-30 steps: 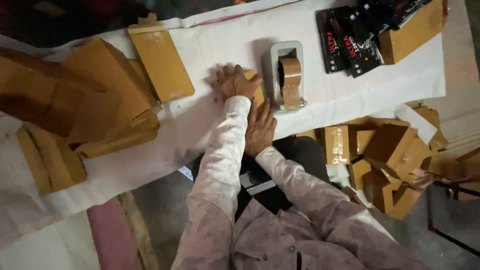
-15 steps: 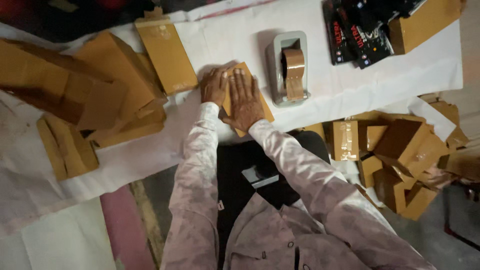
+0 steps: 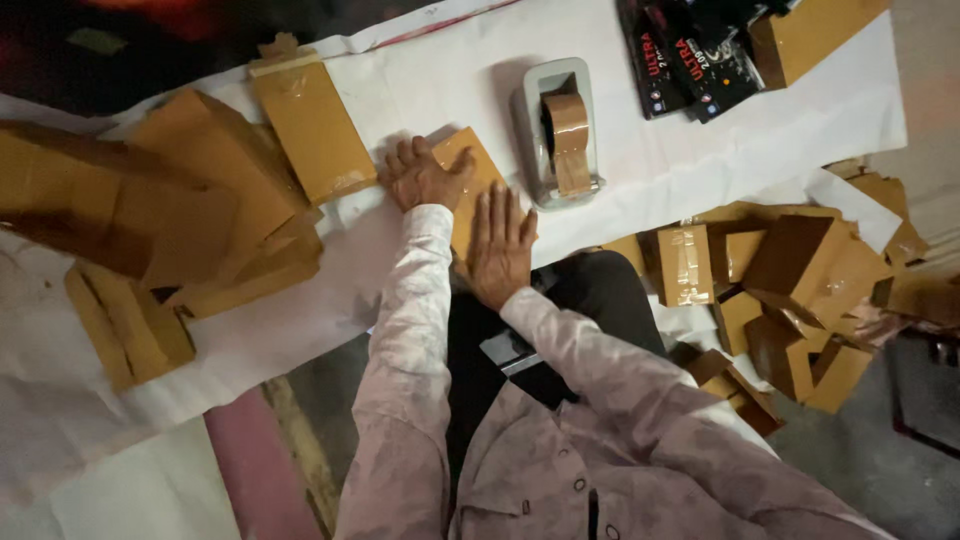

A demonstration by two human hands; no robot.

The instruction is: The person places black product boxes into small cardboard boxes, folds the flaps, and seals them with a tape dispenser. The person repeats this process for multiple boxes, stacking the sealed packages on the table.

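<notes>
A small brown cardboard box (image 3: 470,165) lies flat on the white-covered table (image 3: 420,90) just in front of me. My left hand (image 3: 420,178) rests open on its left side, fingers spread. My right hand (image 3: 500,245) presses flat on its near end, palm down. Neither hand grips anything. A grey tape dispenser (image 3: 560,130) with a roll of brown tape stands right beside the box, on its right.
Flattened brown boxes (image 3: 200,200) are piled at the left, one long one (image 3: 312,125) lying apart. Dark printed packets (image 3: 690,60) and a brown box (image 3: 810,35) sit at the far right. Several taped small boxes (image 3: 780,290) lie heaped below the table at right.
Both hands have slid along the small box: the left one moved up onto its left side, the right one drew back to the near end. The view shifted slightly.
</notes>
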